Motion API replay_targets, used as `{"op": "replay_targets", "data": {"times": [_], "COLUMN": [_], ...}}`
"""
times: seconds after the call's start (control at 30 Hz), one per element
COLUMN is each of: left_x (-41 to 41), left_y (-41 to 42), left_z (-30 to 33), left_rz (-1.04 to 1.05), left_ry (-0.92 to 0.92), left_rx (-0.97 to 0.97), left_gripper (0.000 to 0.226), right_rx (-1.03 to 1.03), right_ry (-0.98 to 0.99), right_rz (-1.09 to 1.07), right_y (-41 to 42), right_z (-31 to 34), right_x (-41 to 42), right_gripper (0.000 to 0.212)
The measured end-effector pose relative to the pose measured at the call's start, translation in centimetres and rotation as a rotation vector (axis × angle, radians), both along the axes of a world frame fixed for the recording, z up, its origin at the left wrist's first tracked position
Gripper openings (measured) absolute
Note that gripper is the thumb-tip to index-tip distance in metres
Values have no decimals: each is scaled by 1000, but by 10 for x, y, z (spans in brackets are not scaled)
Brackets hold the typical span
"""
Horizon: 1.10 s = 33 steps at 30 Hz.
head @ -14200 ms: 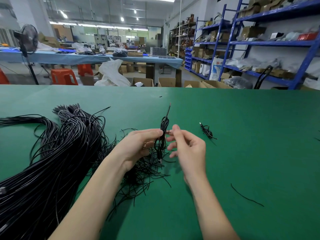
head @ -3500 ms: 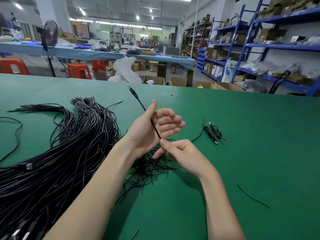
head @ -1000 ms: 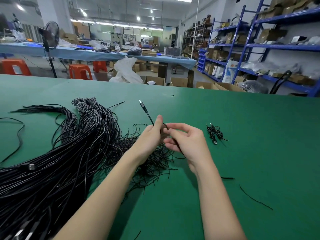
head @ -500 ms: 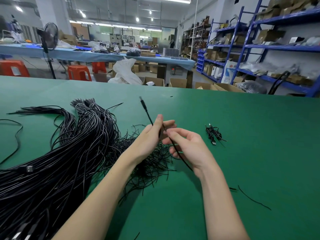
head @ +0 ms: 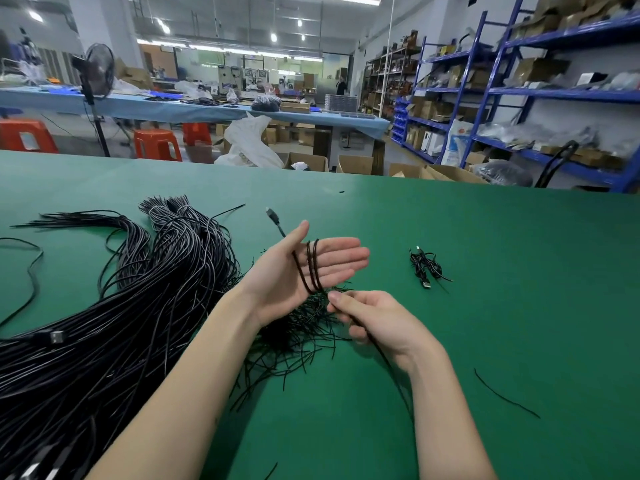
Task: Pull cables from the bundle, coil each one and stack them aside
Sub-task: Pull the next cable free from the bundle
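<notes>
Now | left hand [head: 308, 268] flat, thin black cable [head: 313, 268] looped round | right hand [head: 374, 320] apparently pinching it

Bench [head: 485, 271]: plain green all over, I see no pattern. Bundle [head: 104, 323] near its left edge: glossy black. Cable [head: 313, 268] wound on my left hand [head: 304, 271]: black, silver-tipped plug. Coiled cables [head: 425, 266] toward the right edge: black. Loose ties [head: 298, 334] mid-bench: black. Stools [head: 157, 144] beyond the far edge: orange. Shelving [head: 554, 95]: blue.
</notes>
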<state>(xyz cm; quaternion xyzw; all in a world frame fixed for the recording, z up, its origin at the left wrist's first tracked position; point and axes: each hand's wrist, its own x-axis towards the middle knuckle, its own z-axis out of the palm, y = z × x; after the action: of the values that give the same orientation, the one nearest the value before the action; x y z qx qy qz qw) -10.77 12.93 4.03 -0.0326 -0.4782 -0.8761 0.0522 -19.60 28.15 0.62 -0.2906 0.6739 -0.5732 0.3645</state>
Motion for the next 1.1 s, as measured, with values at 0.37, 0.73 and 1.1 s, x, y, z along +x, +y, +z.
{"op": "replay_targets", "data": {"times": [0.37,0.73,1.1], "left_x": [14,-9,-18], "left_y": [4,2,7], "left_z": [10,-13,-24], "left_rz": [-241,276,358], "left_ry": [-356,-481,-290], "left_rx": [-714,-1130,-667], "left_gripper": [81,66,63], "right_rx": [93,-38,-200], "right_ry": [202,156,-87], "right_rz": [-52,-423,-353], "right_y": [10,-16,-12], "right_z": [11,20,27], "right_x": [-8,3,7], "right_gripper": [11,22,10]}}
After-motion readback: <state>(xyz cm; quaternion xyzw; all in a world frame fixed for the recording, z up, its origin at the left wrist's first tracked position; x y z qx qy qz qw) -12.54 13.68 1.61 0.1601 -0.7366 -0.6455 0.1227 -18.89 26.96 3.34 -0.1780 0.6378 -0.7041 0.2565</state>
